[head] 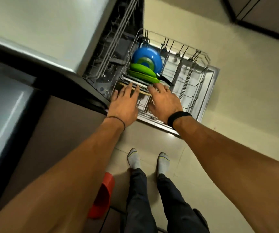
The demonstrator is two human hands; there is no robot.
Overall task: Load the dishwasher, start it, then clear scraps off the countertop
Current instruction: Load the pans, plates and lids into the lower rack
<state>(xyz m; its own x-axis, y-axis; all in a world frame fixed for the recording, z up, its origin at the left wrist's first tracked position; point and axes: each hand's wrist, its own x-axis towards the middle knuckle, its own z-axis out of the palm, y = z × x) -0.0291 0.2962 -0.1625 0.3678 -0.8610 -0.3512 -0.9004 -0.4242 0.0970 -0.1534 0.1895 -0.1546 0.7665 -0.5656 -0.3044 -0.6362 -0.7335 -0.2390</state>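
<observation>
Head view looks down on the pulled-out rack (201,68); it sits over the open door (215,73), loaded only at its end nearest the tub. Both hands are spread with straight fingers, pinching nothing; the left hand (124,105) and right hand (164,101) lay their fingertips on the top edges of the boards (143,93) standing at the rack's near corner. Beyond the boards in the rack lean green plates (142,73), then a blue bowl (145,59); a black pan handle (164,79) pokes out beside the plates.

Risks, as I judge them: the boards stand packed close, so a push off-centre could tip them onto the plates and knock the bowl loose; tall boards may foul the upper rack (118,31) in the tub when the rack slides in; flat fingers give no hold if a board slips between the wires.

Left of the rack runs the pale surface (34,31), where no scraps show; a red object (103,197) lies on the floor well short of the rack, beside the socked feet (133,160), where a backward step could catch it.
</observation>
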